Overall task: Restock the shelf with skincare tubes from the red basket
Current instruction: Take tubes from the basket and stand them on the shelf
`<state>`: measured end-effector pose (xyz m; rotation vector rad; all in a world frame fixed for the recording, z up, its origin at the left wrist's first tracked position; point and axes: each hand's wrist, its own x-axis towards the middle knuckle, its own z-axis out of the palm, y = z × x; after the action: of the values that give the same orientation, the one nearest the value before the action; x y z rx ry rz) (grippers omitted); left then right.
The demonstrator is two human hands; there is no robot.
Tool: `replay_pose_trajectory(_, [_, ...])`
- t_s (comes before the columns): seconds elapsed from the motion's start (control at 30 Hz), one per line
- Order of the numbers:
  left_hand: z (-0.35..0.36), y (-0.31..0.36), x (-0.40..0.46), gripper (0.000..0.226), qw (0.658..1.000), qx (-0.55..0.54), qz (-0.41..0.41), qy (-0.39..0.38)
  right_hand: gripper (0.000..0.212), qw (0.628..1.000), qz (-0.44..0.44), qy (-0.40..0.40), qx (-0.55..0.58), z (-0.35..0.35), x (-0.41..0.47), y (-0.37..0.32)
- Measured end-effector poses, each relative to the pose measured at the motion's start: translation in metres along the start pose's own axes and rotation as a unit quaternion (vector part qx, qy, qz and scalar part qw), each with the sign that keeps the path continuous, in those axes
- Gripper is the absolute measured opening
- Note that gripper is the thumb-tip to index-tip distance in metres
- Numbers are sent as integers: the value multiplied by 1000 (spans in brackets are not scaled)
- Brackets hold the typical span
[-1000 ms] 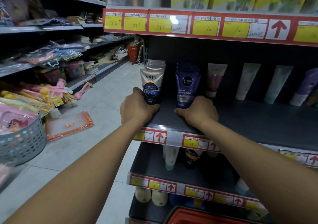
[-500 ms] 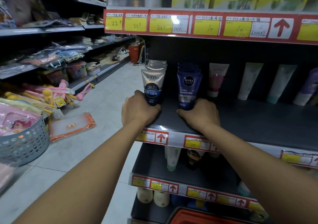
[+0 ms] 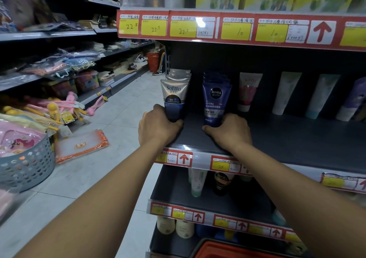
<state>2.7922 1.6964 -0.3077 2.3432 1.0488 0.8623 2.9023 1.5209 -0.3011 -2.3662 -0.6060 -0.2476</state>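
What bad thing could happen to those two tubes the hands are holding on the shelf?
The Softto tube and the Nivea tube stand upright on narrow caps, each fronting a row of tubes. If the left hand or right hand lets go roughly, a tube might tip and knock its row over. Both stand on the shelf not far from its front edge, so one could perhaps slide off and fall to the floor.
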Motion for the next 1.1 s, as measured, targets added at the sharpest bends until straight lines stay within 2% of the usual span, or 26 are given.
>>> replay_pose_trajectory(0.23, [-1,1,-2,70,1000,0,-4,-1,55,1000,12,-7,-3,2,1,2])
replay_pose_trajectory(0.43, [-9,2,-3,81,999,-24,-20,-15,63,997,25,-69,8,-8,1,-1])
replay_pose_trajectory(0.53, [-20,5,-9,88,999,-32,-12,-18,59,996,12,-84,10,-16,-5,1])
replay_pose_trajectory(0.77, [-41,16,-48,57,995,2,88,45,52,999,-37,-15,-1,-39,-40,20])
replay_pose_trajectory(0.9, [-47,27,-75,55,989,32,132,53,46,997,-65,22,-19,-55,-61,34])
replay_pose_trajectory(1.1, [-50,39,-117,55,990,4,141,26,37,993,-80,59,-56,-82,-91,53])
